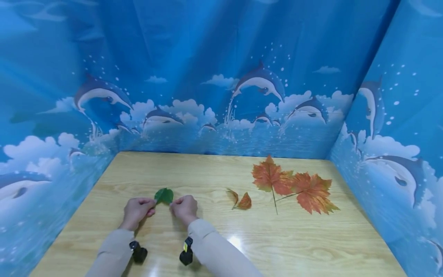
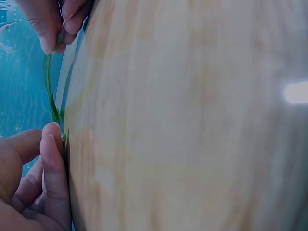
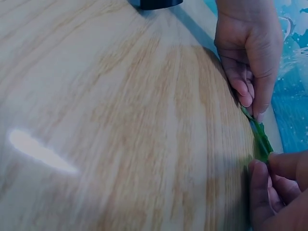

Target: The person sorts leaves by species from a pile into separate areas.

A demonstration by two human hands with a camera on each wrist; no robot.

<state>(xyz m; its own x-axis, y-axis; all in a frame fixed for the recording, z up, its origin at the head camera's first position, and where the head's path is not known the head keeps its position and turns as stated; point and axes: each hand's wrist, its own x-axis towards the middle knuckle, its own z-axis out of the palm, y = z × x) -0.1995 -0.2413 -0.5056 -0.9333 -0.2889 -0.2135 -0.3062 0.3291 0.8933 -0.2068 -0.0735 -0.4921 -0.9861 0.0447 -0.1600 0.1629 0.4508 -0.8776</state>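
Note:
Between my two hands a green leaf is held just over the wooden table, toward its left side. My left hand pinches the leaf's left end between thumb and fingers. On the opposite end, thumb and fingertips of my right hand pinch the leaf's edge. Seen nearly edge-on in the left wrist view, the leaf is a thin green strip running from one hand to the other. The right wrist view also has the leaf stretched between both sets of fingertips.
A small pair of curled orange-brown leaves lies right of my right hand. Farther right, two large red-orange maple leaves with thin stems overlap on the wooden table. Blue dolphin-printed curtains stand along the table's back and sides.

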